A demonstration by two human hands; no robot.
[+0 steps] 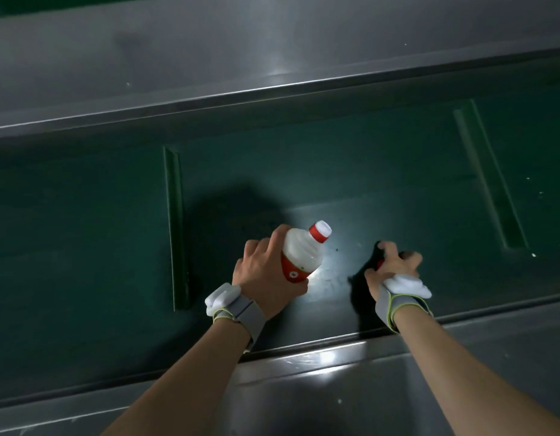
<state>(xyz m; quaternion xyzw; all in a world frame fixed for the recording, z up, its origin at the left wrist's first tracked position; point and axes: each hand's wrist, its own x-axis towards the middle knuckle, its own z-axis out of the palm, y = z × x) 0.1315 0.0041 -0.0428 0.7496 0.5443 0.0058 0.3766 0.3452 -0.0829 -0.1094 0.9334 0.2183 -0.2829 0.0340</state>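
Note:
My left hand (266,272) grips a white bottle (304,250) with a red label and a red-and-white cap, tilted with the cap pointing up and to the right over the green conveyor belt (99,231). My right hand (393,267) is curled over a small object low on the belt; only a bit of red shows under the fingers, and what it is cannot be told. Both wrists wear grey straps with white sensor pods.
Raised green cleats (176,228) cross the belt at the left and at the far right (489,177). Grey metal side rails run along the near edge (304,388) and the far edge (272,42) of the belt.

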